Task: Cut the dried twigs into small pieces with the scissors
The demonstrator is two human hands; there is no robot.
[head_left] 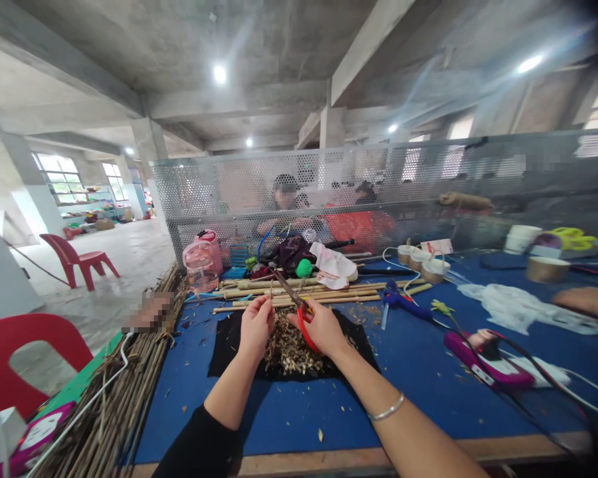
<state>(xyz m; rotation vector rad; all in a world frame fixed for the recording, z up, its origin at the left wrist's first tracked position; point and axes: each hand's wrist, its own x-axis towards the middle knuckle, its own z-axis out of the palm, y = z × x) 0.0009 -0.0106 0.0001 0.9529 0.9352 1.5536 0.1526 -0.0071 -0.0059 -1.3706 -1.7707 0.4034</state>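
My left hand [255, 326] pinches the end of a thin brown stick [272, 290] over a heap of cut stick pieces [289, 348]. My right hand [321, 327] grips red-handled scissors [301, 312], whose blades point up and left toward the stick. The heap lies on a black cloth [229, 345] on the blue table [289, 418]. A silver bangle [387, 410] circles my right wrist.
Long bamboo canes [329, 292] lie behind the cloth. A bundle of thin sticks [124, 392] runs along the table's left edge. Purple glue guns [486, 362], a blue one [403, 300], cups [431, 265], a pink bottle [202, 262]. People sit behind a mesh screen [379, 179]. Red chairs [80, 259] stand left.
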